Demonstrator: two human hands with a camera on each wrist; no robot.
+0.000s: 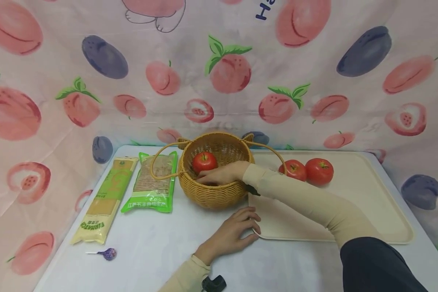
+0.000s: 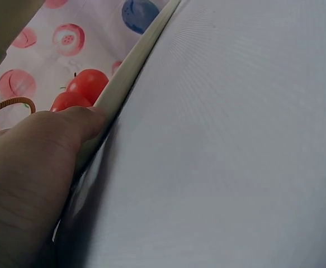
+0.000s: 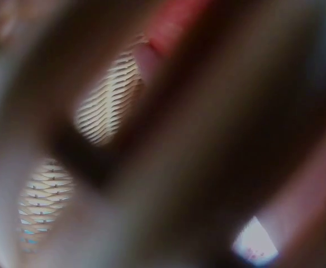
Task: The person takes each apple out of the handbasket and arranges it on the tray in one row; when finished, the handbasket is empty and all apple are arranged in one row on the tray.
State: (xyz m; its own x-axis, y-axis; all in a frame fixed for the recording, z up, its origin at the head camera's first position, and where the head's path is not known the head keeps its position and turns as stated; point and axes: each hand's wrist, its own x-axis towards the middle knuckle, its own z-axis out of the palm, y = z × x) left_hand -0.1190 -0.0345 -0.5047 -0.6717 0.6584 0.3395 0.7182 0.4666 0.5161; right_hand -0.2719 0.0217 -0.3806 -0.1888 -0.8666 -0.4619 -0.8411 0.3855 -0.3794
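Note:
My right hand [image 1: 224, 173] reaches over the near rim into a round wicker basket [image 1: 213, 196]. Its fingertips are hidden inside, so what they hold, if anything, is not visible. Just beyond the fingers, a red tomato [image 1: 204, 162] sits in the basket. The right wrist view is dark and blurred, with some basket weave [image 3: 109, 106] and a patch of red showing. My left hand [image 1: 233, 233] rests at the near left corner of a cream tray [image 1: 365, 202], fingers loosely spread. In the left wrist view its thumb [image 2: 87, 120] touches the tray's rim.
Two tomatoes [image 1: 319, 171] lie side by side on the tray's far left part, behind my right forearm. Left of the basket are a green-edged food packet [image 1: 153, 182], a long noodle packet [image 1: 107, 198] and a lollipop [image 1: 108, 254]. A fruit-print curtain [image 1: 233, 109] hangs behind the table.

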